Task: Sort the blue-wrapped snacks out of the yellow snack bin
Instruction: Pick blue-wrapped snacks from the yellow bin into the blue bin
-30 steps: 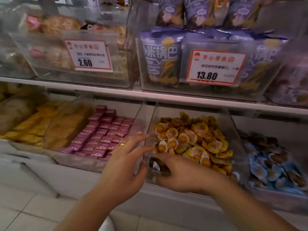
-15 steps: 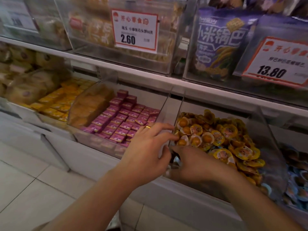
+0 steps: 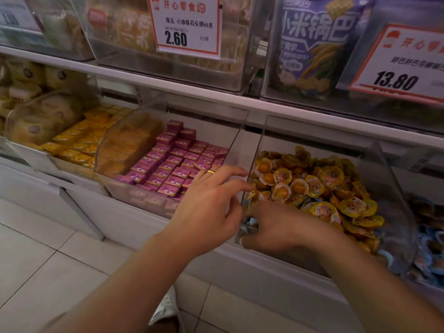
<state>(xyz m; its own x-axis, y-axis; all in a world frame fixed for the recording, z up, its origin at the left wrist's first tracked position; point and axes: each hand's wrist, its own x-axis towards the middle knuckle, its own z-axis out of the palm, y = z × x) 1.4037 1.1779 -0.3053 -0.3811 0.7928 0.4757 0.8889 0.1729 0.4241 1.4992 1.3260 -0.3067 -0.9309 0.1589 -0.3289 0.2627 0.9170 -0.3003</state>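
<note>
A clear plastic bin (image 3: 397,203) on the lower shelf holds a heap of round yellow-wrapped snacks (image 3: 324,188). My right hand (image 3: 283,227) is down in the bin's front left corner, fingers curled around a few blue-wrapped snacks (image 3: 249,224) that show between the fingers. My left hand (image 3: 211,207), with a gold ring, hovers just left of the bin, its fingers spread and reaching to the bin's left wall. It holds nothing.
To the right stands a bin of blue-wrapped snacks (image 3: 430,251). Left of the yellow bin are a bin of pink boxes (image 3: 173,164) and one of yellow boxes (image 3: 79,140). Upper-shelf bins carry price tags (image 3: 187,25). Tiled floor (image 3: 48,272) lies below.
The view has swung left and come closer to the shelf. My right hand stays in the bin's front corner; my left hand has closed in on the bin's left wall.
</note>
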